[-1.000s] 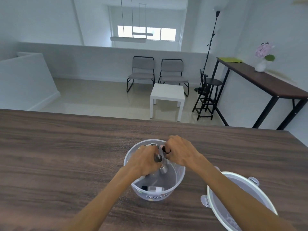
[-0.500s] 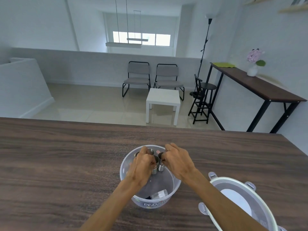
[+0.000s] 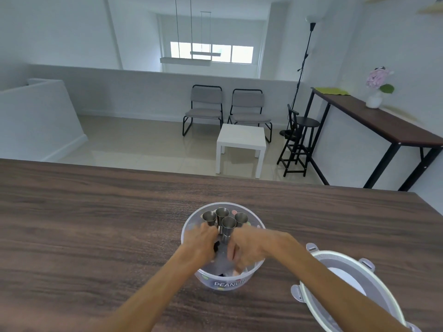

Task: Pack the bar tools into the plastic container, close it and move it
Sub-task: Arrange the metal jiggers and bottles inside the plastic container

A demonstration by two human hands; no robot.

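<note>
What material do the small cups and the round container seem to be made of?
Small cups: likely steel, brushed grey finish with soft reflections. Container: translucent plastic; its contents and the table show dimly through the wall.

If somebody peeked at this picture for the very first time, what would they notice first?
Probably the two hands, left hand and right hand, reaching into the clear plastic container near the table's front edge. Four shiny metal cups stand clustered at its far side. The round lid lies off to the right on the wooden table.
</note>
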